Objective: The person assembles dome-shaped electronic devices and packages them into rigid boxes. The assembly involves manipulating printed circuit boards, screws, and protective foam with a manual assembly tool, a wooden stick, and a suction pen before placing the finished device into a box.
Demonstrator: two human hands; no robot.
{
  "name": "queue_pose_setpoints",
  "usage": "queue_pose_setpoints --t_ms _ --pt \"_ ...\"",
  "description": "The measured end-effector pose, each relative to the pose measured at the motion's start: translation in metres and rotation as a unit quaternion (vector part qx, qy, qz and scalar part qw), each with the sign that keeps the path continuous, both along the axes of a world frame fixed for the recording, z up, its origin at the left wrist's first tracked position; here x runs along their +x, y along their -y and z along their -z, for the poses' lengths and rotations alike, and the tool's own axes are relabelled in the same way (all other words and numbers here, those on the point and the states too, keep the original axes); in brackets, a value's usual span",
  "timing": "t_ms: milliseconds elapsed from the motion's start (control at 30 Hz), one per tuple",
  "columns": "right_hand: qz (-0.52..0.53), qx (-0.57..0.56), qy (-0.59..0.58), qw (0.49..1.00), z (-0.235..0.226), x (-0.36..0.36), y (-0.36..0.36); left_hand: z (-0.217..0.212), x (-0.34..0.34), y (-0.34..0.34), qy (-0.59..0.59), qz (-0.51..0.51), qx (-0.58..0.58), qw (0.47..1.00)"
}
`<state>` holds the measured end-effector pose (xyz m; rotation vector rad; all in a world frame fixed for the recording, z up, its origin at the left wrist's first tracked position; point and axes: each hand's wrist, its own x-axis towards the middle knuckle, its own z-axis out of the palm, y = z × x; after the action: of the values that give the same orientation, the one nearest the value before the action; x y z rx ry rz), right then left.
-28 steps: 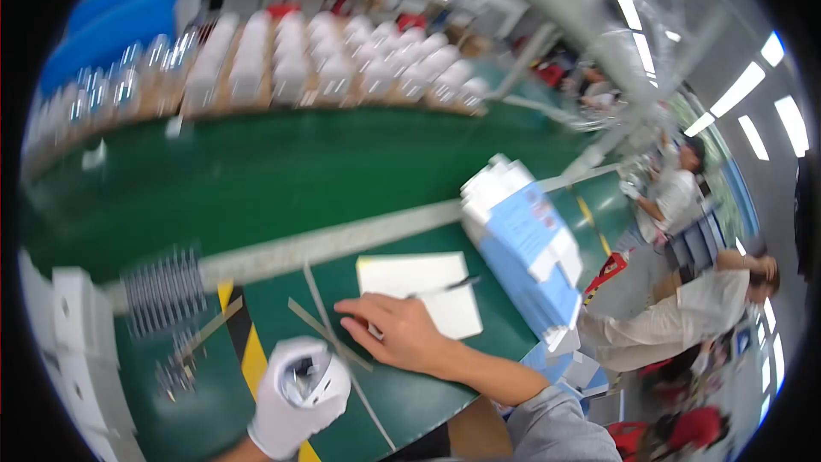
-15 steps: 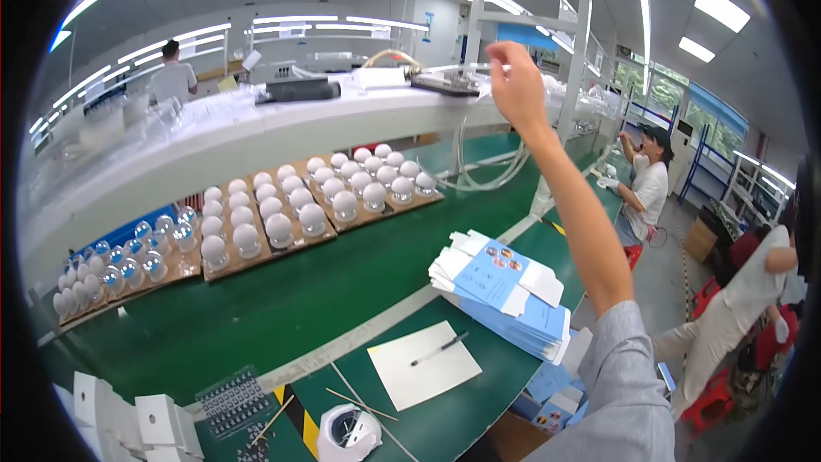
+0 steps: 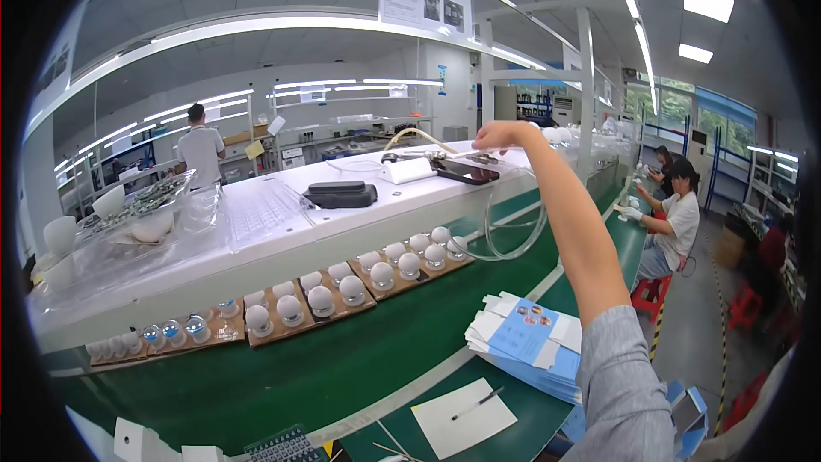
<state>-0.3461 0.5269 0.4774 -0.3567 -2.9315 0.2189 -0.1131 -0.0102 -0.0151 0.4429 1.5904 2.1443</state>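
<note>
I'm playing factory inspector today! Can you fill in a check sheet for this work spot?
Surface: green bench, long, with a white shelf above it.
Job's things: right hand raised to the shelf top, at a dark flat device.
Clutter: white bulbs on trays, blue-and-white flat boxes, paper sheet with pen.
Hands: left hand not in view; whether the right grips anything cannot be told.
Cables: clear hose looping down from the shelf.
Surroundings: seated workers at right, one standing far left.

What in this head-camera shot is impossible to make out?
- Left hand: not in the head view.
- Right hand, raised to the white upper shelf: fingers turned away, so grip unclear.
- Dark flat device beneath it: contact unclear.
- White paper sheet with pen: writing too small.
</note>
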Motion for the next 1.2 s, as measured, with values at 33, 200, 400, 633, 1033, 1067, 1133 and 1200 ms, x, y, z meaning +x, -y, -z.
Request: queue_pose_setpoints --t_ms 33,200,400,633,1033,1067,1133,1200 --pt "-0.02 0.057 -0.015 0.998 0.0 -0.011 -0.002 0.003 -0.002 0.002 0.0 0.016 -0.008 1.0" --pt "-0.079 0.042 -0.1 0.991 -0.013 -0.061 0.035 0.021 -0.008 0.002 0.031 0.041 0.008 0.999" --pt "0.015 0.144 -0.037 0.989 0.017 -0.095 0.1 0.017 -0.006 -0.001 0.018 0.036 0.031 0.999" --pt "-0.036 0.26 -0.136 0.955 0.0 -0.079 0.069 0.011 -0.006 -0.005 -0.035 -0.014 0.055 0.998" --pt "-0.111 -0.215 -0.355 0.903 0.056 0.306 0.154 -0.008 -0.001 0.014 -0.092 -0.03 -0.046 0.994" --pt "-0.087 -0.235 -0.294 0.922 0.083 0.332 0.162 -0.007 -0.003 0.012 -0.097 -0.022 -0.05 0.994" --pt "-0.046 -0.303 -0.191 0.932 0.145 0.362 0.176 -0.004 -0.007 0.006 -0.071 -0.013 -0.036 0.997" --pt "-0.212 -0.206 -0.126 0.947 0.23 0.374 0.157 -0.006 -0.007 -0.001 -0.047 -0.009 -0.028 0.998"
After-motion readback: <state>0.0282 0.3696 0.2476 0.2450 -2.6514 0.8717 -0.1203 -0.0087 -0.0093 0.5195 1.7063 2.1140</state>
